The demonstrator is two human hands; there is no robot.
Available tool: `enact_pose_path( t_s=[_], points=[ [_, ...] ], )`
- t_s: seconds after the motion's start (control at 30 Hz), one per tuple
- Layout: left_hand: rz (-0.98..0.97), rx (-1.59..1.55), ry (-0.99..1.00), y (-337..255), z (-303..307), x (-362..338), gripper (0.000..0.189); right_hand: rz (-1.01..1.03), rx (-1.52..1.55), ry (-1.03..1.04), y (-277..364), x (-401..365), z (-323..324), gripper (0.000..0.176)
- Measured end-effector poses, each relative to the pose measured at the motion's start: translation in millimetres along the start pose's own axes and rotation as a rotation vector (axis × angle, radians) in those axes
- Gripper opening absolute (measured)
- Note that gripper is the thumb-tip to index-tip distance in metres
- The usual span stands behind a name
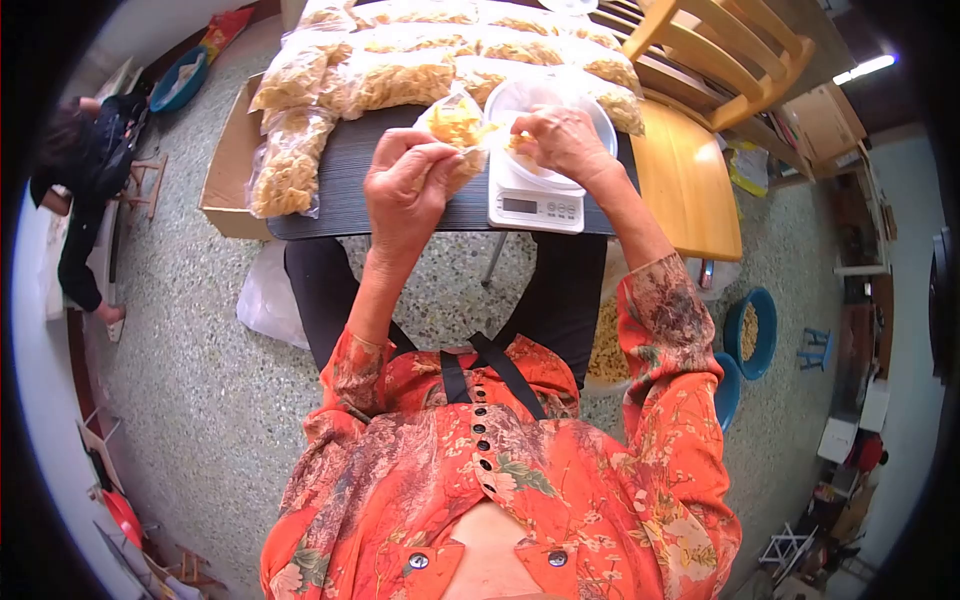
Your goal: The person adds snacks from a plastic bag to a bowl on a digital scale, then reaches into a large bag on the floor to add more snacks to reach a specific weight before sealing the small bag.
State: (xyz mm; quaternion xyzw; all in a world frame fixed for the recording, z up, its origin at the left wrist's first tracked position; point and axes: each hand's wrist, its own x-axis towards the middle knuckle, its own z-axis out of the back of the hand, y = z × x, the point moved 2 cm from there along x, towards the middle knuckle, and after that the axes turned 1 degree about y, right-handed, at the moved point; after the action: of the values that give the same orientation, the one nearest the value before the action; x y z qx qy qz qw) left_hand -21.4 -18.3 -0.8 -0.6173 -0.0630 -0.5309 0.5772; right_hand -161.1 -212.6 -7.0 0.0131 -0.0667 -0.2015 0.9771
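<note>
I see left hand [405, 185] grip pinching small clear plastic bag of yellow crisps [458, 125] over dark slatted surface [330, 190], just left of white round plastic bowl [600, 105] on white digital scale [535, 205]. Right hand [560, 140] grip pinches pieces [520, 143] over bowl. Risk: bag mouth sags, crisps spill to speckled floor [200, 330].

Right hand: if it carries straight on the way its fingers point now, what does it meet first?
Probably the small clear plastic bag of yellow snack pieces held in the left hand; the right hand points at it across the round white bowl. Depth is unclear.
</note>
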Motion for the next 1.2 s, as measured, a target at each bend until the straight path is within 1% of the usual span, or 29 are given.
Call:
enact_pose_path(
  t_s=[0.03,0.07,0.1,0.2,0.3,0.37,0.4,0.43,0.5,0.53,0.57,0.63,0.67,0.73,0.77,0.87,0.9,0.97,1.0,1.03,1.1,1.13,1.17,1.2],
  points=[
    [-0.006,-0.015,-0.003,0,0,0,0.014,-0.005,-0.032,0.012,1,2,1,0.017],
    [-0.011,-0.010,-0.008,0,-1,0,0.013,0.039,-0.083,-0.006,0,4,-2,0.014],
    [-0.009,0.005,-0.019,0,0,0,0.013,0.068,-0.066,-0.027,-3,4,-5,0.014],
    [-0.011,-0.007,-0.011,3,-1,-1,0.014,0.069,-0.127,-0.026,-12,9,-12,0.015],
    [0.005,-0.021,-0.010,3,-2,-1,0.014,0.050,-0.082,-0.059,-14,6,-5,0.015],
    [0.009,-0.027,-0.013,7,-3,-2,0.013,-0.055,0.133,-0.152,-11,-1,12,0.017],
    [0.011,-0.024,0.000,7,-4,-2,0.014,-0.047,0.186,-0.214,-15,-2,15,0.021],
    [0.013,-0.021,0.013,8,-5,-2,0.014,-0.047,0.181,-0.217,-20,-3,18,0.021],
    [0.012,-0.019,0.009,10,-6,-3,0.014,-0.326,0.790,-0.188,-33,-9,17,0.022],
    [0.015,-0.015,0.006,11,-7,-4,0.014,-0.337,1.098,-0.268,-38,-9,17,0.023],
    [0.019,-0.019,0.010,11,-7,-5,0.014,-0.456,1.322,-0.342,-42,-11,14,0.022],
    [0.035,-0.046,0.024,10,-7,-4,0.014,-0.549,1.641,-0.410,-48,-14,14,0.020],
    [0.020,-0.062,-0.010,8,-8,-3,0.014,-0.558,1.634,-0.417,-50,-15,13,0.020],
    [0.010,-0.067,-0.008,8,-10,-3,0.014,-0.567,1.765,-0.475,-42,-15,17,0.025],
    [-0.001,-0.053,-0.013,8,-10,-2,0.013,-0.576,1.757,-0.488,-37,-14,19,0.025],
    [0.008,-0.064,-0.002,8,-10,-2,0.013,-0.436,1.741,-0.477,0,2,32,0.027],
    [0.009,-0.062,-0.001,8,-9,-2,0.013,-0.381,1.645,-0.475,15,7,35,0.025],
    [0.008,-0.070,0.006,7,-8,-1,0.012,-0.234,1.444,-0.490,41,15,38,0.028],
    [0.008,-0.084,0.016,7,-7,-1,0.012,-0.207,1.249,-0.486,52,17,40,0.031],
    [0.009,-0.082,0.014,6,-7,-1,0.012,-0.217,1.041,-0.483,62,17,40,0.030],
    [0.014,-0.077,0.002,5,-4,-2,0.012,-0.015,0.673,-0.590,76,13,41,0.024],
    [0.019,-0.074,-0.004,5,-5,-1,0.012,0.067,0.587,-0.621,79,13,43,0.017],
    [0.031,-0.073,-0.023,6,-4,-3,0.012,0.072,0.588,-0.614,81,12,42,0.017],
    [0.043,-0.072,-0.040,6,-4,-4,0.013,0.115,0.490,-0.583,85,10,41,0.014]
  ],
)
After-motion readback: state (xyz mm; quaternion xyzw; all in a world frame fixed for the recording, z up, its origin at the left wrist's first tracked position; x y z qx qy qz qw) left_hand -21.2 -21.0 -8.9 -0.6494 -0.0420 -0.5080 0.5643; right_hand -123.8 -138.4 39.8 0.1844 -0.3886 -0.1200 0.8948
